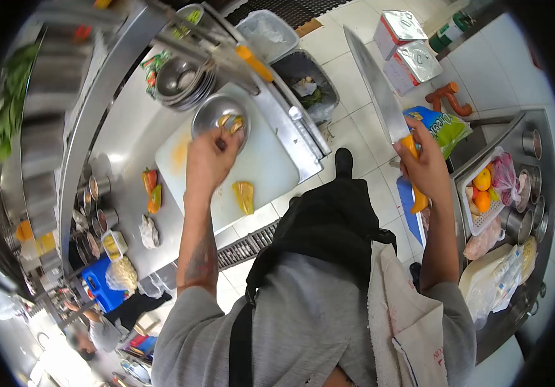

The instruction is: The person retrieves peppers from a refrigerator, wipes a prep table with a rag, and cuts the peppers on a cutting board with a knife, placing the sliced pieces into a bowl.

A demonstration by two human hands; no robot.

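Observation:
Over the rim of a metal bowl, my left hand has its fingers drawn together at some yellow pepper pieces; whether it grips them is unclear. The bowl stands on a white cutting board. Nearer to me on the board lies a larger yellow pepper piece. My right hand is wrapped round the orange handle of a large knife, held away from the board with its blade pointing up and left in view. Red-and-green peppers lie on the metal counter left of the board.
Stacked metal bowls stand behind the board. Bins are on the floor beyond the counter. At right, a white basket holds fruit beside bagged food. Another person is at the lower left.

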